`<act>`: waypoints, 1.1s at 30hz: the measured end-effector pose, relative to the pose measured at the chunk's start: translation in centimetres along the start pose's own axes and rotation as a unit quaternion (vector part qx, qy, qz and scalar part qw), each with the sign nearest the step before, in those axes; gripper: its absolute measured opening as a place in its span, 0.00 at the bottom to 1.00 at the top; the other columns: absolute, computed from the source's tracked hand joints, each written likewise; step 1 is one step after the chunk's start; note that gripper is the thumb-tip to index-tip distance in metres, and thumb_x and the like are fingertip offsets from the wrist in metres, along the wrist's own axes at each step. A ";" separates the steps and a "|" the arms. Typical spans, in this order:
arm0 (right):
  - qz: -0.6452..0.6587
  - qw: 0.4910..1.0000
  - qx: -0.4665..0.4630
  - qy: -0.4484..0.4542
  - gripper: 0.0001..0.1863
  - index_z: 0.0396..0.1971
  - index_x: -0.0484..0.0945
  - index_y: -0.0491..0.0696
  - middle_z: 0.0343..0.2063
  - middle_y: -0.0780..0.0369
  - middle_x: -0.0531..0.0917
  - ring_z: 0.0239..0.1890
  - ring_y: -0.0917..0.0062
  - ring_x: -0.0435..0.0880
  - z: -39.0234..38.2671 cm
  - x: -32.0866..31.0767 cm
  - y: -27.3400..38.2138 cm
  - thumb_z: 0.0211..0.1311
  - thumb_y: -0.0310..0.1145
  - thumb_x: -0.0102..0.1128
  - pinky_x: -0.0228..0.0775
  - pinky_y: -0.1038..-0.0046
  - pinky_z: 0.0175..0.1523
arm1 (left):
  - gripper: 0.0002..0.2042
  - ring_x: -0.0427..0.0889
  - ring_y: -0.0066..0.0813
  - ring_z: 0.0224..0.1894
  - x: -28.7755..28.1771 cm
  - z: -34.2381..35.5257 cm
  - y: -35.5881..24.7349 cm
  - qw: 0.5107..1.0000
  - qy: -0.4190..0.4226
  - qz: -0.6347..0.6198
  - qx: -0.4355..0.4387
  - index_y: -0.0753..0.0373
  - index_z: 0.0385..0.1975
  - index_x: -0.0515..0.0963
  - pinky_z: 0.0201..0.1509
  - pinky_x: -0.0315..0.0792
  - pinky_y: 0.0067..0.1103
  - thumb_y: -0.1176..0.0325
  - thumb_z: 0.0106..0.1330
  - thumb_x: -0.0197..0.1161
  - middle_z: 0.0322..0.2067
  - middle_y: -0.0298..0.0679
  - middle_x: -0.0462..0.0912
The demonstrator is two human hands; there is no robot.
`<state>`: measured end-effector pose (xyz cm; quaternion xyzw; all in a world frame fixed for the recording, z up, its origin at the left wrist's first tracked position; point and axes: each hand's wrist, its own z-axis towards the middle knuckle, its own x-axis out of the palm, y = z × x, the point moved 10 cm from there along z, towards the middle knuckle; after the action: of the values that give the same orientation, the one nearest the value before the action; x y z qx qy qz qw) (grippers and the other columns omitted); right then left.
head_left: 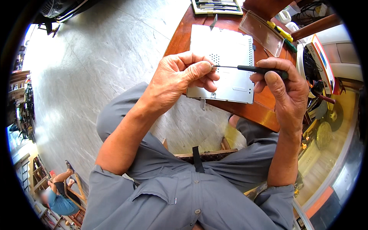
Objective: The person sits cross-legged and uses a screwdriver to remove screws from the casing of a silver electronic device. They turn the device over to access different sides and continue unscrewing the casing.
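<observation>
A thin screwdriver (pixel 264 70) with a black handle lies level in my right hand (pixel 285 82), the fingers and thumb closed round the handle. Its slim shaft points left and meets the fingertips of my left hand (pixel 184 73). Thumb and forefinger there are pinched together at the screwdriver's tip, on something too small to name. Below both hands, a flat silver metal case (pixel 230 90) with rows of small holes and bracket tabs rests on the reddish-brown wooden table (pixel 262 111). My left hand covers part of its left edge.
A clear plastic tray (pixel 262 32) lies beyond the case, beside yellow (pixel 281 30) and green screwdrivers (pixel 290 45). At the far edge stands a box of tools (pixel 217 7). Cluttered boxes and parts fill the right side. Another person (pixel 59 201) sits far off at lower left.
</observation>
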<state>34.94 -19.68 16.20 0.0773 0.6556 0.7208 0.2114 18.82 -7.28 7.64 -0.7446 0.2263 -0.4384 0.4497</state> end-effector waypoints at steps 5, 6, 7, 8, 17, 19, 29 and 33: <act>-0.004 1.000 0.002 -0.001 0.12 0.52 0.82 0.39 0.37 0.59 0.91 0.34 0.88 0.83 0.0 -0.1 0.0 0.76 0.29 0.63 0.78 0.84 0.42 | 0.12 0.90 0.31 0.36 0.1 0.1 0.0 1.000 -0.003 0.009 -0.003 0.67 0.47 0.82 0.44 0.85 0.25 0.63 0.77 0.65 0.38 0.45 0.89; -0.003 1.000 0.000 0.000 0.12 0.52 0.82 0.39 0.37 0.59 0.91 0.35 0.88 0.83 0.0 -0.1 0.1 0.76 0.29 0.63 0.78 0.84 0.42 | 0.12 0.90 0.31 0.36 0.1 0.0 -0.1 1.000 -0.002 0.010 -0.002 0.67 0.47 0.82 0.44 0.85 0.25 0.63 0.77 0.65 0.38 0.45 0.89; -0.002 1.000 -0.002 0.001 0.12 0.52 0.82 0.39 0.37 0.59 0.91 0.35 0.88 0.83 0.0 0.0 0.1 0.76 0.29 0.63 0.78 0.84 0.42 | 0.12 0.90 0.31 0.36 0.1 0.0 -0.1 1.000 -0.002 0.010 -0.002 0.67 0.47 0.82 0.44 0.85 0.25 0.63 0.77 0.65 0.38 0.45 0.89; -0.003 1.000 -0.002 0.002 0.12 0.52 0.82 0.39 0.37 0.59 0.91 0.35 0.88 0.83 0.0 0.0 0.1 0.76 0.29 0.63 0.78 0.84 0.42 | 0.12 0.90 0.31 0.36 0.1 0.0 -0.1 1.000 -0.003 0.010 -0.003 0.67 0.47 0.82 0.44 0.85 0.25 0.63 0.77 0.65 0.38 0.45 0.89; -0.043 0.998 -0.038 0.030 0.10 0.52 0.80 0.40 0.42 0.61 0.87 0.38 0.84 0.85 -0.1 0.6 0.3 0.76 0.24 0.60 0.79 0.82 0.44 | 0.12 0.90 0.30 0.36 -0.2 -0.1 -0.4 0.998 -0.007 0.055 -0.002 0.67 0.47 0.83 0.45 0.85 0.23 0.63 0.76 0.66 0.38 0.45 0.89; -0.069 0.996 -0.045 0.038 0.09 0.52 0.80 0.40 0.43 0.61 0.87 0.38 0.84 0.85 -0.1 0.7 0.7 0.76 0.24 0.60 0.79 0.81 0.44 | 0.13 0.90 0.29 0.35 -0.1 -0.1 -0.5 0.998 -0.008 0.067 -0.003 0.67 0.47 0.83 0.45 0.85 0.23 0.63 0.76 0.66 0.37 0.45 0.89; -0.094 0.995 -0.010 0.014 0.09 0.49 0.80 0.40 0.36 0.61 0.88 0.36 0.83 0.87 -0.1 0.7 0.6 0.78 0.29 0.60 0.81 0.81 0.42 | 0.14 0.90 0.28 0.35 0.2 0.0 -0.6 0.995 -0.005 0.102 -0.003 0.70 0.48 0.83 0.43 0.85 0.22 0.63 0.75 0.68 0.37 0.44 0.89; -0.070 0.997 -0.018 -0.007 0.09 0.48 0.80 0.39 0.34 0.62 0.88 0.38 0.82 0.89 -0.2 0.7 0.7 0.78 0.30 0.59 0.83 0.80 0.43 | 0.12 0.90 0.27 0.36 0.5 0.1 -0.8 0.991 0.005 0.129 0.034 0.69 0.48 0.84 0.43 0.85 0.21 0.66 0.75 0.67 0.37 0.41 0.88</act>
<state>34.09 -19.63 16.69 0.0322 0.6448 0.7153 0.2676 19.16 -7.20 8.59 -0.6910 0.3079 -0.3876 0.5267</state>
